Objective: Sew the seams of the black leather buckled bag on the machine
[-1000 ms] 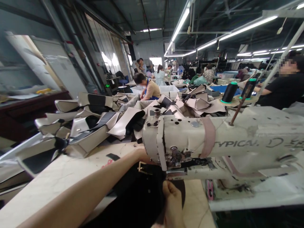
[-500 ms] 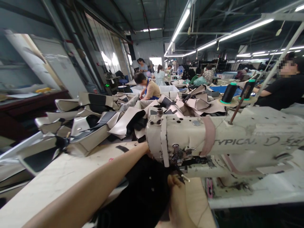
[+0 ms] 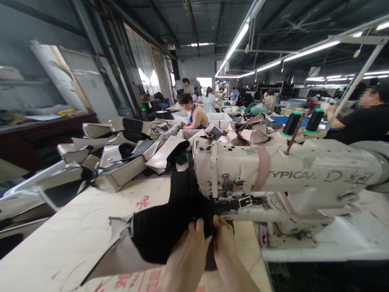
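A black and cream bag piece (image 3: 158, 227) lies on the wooden table by the sewing machine (image 3: 237, 166), its upper part beside the machine head. My left hand (image 3: 191, 247) grips its black material near the middle, fingers bent into it. Close on the right, my right hand (image 3: 224, 239) pinches the same material just below the needle area. A black strap with a gold buckle (image 3: 245, 202) runs from the piece across the machine's lower arm. The needle itself is hidden.
Cream and black bag pieces (image 3: 121, 162) are heaped behind the table (image 3: 69, 231). Two black thread cones (image 3: 291, 123) stand behind the machine. A person in a tan top (image 3: 199, 117) bends over beyond the heap; another in black (image 3: 361, 117) is at the right.
My left hand has come back from behind the machine head to the near side, beside my right hand. The black piece has spread leftward, and the buckle now shows.
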{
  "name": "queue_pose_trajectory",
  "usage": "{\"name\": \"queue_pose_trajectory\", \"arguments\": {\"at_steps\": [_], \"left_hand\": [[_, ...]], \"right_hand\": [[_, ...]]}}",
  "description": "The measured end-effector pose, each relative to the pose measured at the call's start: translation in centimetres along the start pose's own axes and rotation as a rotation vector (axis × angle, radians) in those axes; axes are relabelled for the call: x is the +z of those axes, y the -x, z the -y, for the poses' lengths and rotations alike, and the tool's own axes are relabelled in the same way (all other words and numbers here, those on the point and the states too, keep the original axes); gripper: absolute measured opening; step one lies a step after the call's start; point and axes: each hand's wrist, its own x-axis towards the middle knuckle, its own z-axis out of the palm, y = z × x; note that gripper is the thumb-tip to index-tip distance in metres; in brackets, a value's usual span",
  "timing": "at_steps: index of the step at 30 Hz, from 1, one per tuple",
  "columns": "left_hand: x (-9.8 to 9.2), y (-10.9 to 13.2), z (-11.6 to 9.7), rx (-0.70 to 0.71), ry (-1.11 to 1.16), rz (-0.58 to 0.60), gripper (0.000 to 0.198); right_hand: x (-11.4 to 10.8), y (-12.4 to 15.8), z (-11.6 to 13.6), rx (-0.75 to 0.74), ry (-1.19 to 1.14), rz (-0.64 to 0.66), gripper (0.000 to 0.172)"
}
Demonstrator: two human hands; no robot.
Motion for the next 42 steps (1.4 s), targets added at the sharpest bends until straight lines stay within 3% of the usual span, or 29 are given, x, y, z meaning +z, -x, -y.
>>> {"name": "queue_pose_trajectory", "arguments": {"at_steps": [5, 8, 12, 16, 20, 28, 35, 42], "left_hand": [[1.1, -5.2, -0.8, -0.04, 0.175, 0.039, 0.037], [1.3, -6.5, -1.3, -0.077, 0.136, 0.007, 0.045], [1.7, -6.3, -1.7, -0.084, 0.061, -0.04, 0.039], [2.5, -6.0, -1.2, -0.086, 0.176, -0.097, 0.031], [3.2, -6.0, -0.4, -0.147, 0.252, -0.117, 0.035], [3.4, -6.6, 0.1, -0.195, 0.359, -0.067, 0.052], [4.4, -7.5, 1.3, -0.245, 0.516, -0.039, 0.045], [3.6, -8.2, 0.8, -0.31, 0.378, 0.034, 0.052]], "right_hand": [[0.3, 0.4, 0.2, -0.015, 0.007, 0.047, 0.016], [0.4, 0.5, 0.0, -0.02, 0.002, 0.05, 0.014], [0.3, 0.3, -0.2, -0.014, -0.007, 0.038, 0.017], [0.2, 0.3, -0.1, -0.004, -0.001, 0.04, 0.025], [0.2, 0.3, -0.2, -0.011, 0.009, 0.035, 0.03], [0.3, 0.0, -0.7, -0.026, 0.007, -0.007, 0.036], [0.1, -0.3, -1.3, 0.03, 0.048, -0.06, 0.041], [0.8, -0.7, -0.7, 0.054, 0.079, -0.141, 0.042]]}}
